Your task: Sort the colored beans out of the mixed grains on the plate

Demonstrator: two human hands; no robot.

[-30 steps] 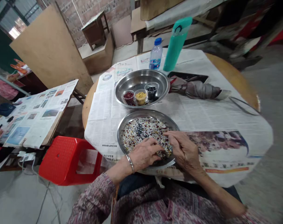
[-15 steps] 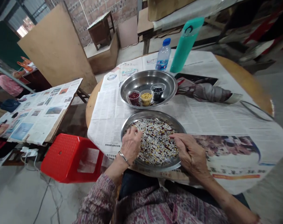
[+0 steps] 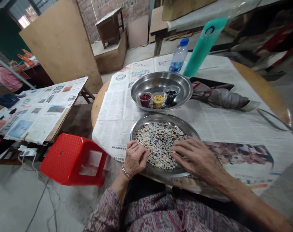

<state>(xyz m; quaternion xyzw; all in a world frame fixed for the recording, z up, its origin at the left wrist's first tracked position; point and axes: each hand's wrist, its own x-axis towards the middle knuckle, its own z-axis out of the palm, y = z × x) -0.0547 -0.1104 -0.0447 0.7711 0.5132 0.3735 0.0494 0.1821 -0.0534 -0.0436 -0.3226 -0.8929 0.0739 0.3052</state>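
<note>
A round steel tray [image 3: 136,129] full of mixed white, red, yellow and black beans [image 3: 158,141] lies on the newspaper-covered round table [image 3: 262,88] in front of me. My left hand [image 3: 134,158] rests on the tray's near left rim, fingers curled at the edge of the beans. My right hand [image 3: 197,156] lies flat on the beans at the tray's right side, fingers stretched out. Behind it a second steel tray [image 3: 182,83] holds three small cups: red beans [image 3: 145,97], yellow beans [image 3: 158,99] and black beans [image 3: 170,93].
A water bottle [image 3: 178,60] and a teal flask [image 3: 204,45] stand at the table's far side. A folded grey umbrella [image 3: 221,98] lies right of the far tray. A red plastic stool [image 3: 71,159] stands left of the table, beside a newspaper-covered board [image 3: 37,108].
My left hand slid from the middle of the beans to the tray's near left rim. My right hand moved inward onto the beans. The view shifted slightly.
</note>
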